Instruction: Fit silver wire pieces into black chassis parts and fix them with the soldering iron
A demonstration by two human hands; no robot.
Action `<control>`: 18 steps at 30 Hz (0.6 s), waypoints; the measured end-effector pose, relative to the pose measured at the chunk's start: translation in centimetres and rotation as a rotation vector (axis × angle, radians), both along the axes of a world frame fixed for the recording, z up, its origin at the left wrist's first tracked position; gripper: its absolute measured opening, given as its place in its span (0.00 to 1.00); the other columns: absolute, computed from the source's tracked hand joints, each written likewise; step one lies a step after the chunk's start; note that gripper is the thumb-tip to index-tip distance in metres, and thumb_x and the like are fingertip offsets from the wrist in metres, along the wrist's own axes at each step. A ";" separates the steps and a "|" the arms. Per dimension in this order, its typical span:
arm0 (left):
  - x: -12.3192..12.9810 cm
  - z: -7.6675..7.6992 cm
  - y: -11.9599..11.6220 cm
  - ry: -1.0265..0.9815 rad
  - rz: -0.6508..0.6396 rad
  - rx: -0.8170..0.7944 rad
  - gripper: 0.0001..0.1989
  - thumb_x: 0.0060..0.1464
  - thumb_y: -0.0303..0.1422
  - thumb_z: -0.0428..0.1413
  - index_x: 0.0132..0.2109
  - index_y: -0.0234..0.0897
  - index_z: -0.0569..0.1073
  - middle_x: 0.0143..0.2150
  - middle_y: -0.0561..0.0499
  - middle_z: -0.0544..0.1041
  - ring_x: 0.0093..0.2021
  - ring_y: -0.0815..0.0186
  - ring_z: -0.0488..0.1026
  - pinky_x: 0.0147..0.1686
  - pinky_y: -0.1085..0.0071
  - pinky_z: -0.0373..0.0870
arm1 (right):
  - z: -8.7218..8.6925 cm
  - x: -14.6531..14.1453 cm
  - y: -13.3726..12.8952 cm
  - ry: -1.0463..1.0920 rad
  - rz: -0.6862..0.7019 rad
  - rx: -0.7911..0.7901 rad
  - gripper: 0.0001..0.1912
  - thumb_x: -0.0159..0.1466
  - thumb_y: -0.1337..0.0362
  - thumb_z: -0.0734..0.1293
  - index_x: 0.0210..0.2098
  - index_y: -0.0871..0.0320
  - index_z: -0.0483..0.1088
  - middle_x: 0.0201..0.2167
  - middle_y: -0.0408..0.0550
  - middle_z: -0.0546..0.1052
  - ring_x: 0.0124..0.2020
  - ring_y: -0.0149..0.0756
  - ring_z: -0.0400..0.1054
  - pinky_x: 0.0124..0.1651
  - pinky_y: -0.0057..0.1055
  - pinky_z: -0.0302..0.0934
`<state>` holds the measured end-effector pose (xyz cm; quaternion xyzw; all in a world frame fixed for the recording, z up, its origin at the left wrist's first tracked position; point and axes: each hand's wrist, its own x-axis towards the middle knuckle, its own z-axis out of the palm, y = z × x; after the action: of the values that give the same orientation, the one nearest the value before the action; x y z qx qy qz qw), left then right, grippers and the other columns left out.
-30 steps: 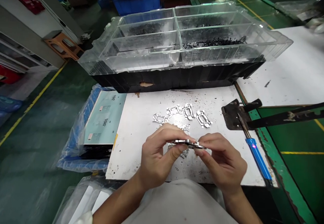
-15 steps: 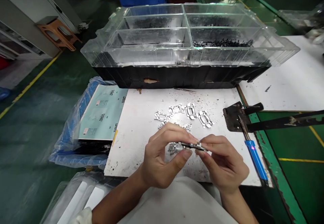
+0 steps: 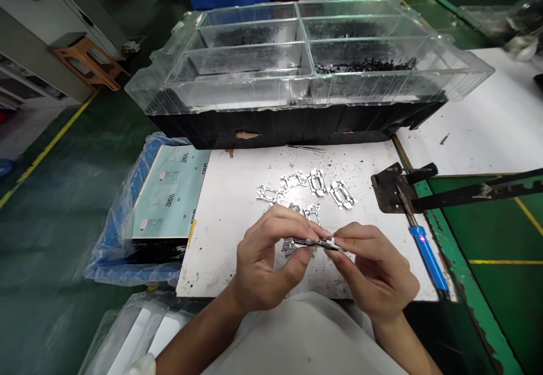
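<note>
Between my two hands, a thin metal-and-black frame part point(image 3: 318, 244) is held edge-on above the table. My left hand point(image 3: 267, 262) pinches its left end between thumb and fingers. Thumb and fingertips of my right hand point(image 3: 373, 267) close on its right end. Just beyond the fingers, several silvery frame parts lie on the white board, among them one at the right point(image 3: 343, 194), one upright-looking piece point(image 3: 316, 182) and one at the left point(image 3: 270, 193). More of them are partly hidden behind my left hand.
A clear divided tray point(image 3: 305, 92) with small black pieces stands across the back. Tweezers point(image 3: 306, 149) lie before it. At the right, a blue-handled soldering iron point(image 3: 428, 256) rests by a black metal bracket point(image 3: 387, 188). A blue plastic-lined bin point(image 3: 106, 250) holds pale-blue printed sheets point(image 3: 167, 194) at the left.
Both hands keep their pinch on the frame part, which has tilted slightly. The fingers have shifted a little, and the whole view has moved slightly.
</note>
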<state>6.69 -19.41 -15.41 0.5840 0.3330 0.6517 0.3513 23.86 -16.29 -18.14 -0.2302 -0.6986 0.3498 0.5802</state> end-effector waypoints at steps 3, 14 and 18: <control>0.2 0.0 0.0 -0.028 -0.032 -0.008 0.12 0.61 0.21 0.56 0.51 0.37 0.74 0.43 0.48 0.73 0.46 0.57 0.81 0.43 0.58 0.82 | 0.3 0.1 -0.1 -0.001 -0.010 0.013 0.26 0.58 0.85 0.69 0.53 0.60 0.75 0.40 0.52 0.76 0.38 0.39 0.73 0.31 0.36 0.70; 1.6 -0.4 0.3 -0.322 -0.188 -0.146 0.07 0.64 0.27 0.56 0.48 0.41 0.74 0.41 0.52 0.69 0.45 0.59 0.80 0.36 0.65 0.83 | 0.8 0.6 -0.4 -0.060 -0.086 0.097 0.24 0.59 0.82 0.70 0.53 0.61 0.74 0.37 0.52 0.77 0.36 0.40 0.73 0.30 0.36 0.71; 2.1 -0.2 0.1 -0.418 -0.166 -0.288 0.03 0.62 0.32 0.59 0.43 0.42 0.74 0.39 0.54 0.70 0.42 0.61 0.80 0.38 0.63 0.83 | 1.1 0.8 -0.6 -0.116 -0.123 0.126 0.22 0.60 0.81 0.70 0.52 0.60 0.73 0.35 0.50 0.77 0.35 0.38 0.73 0.30 0.34 0.71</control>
<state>8.79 -19.34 -15.56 0.4062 0.2936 0.6728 0.5442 24.69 -16.92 -17.03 -0.2556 -0.7361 0.2547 0.5727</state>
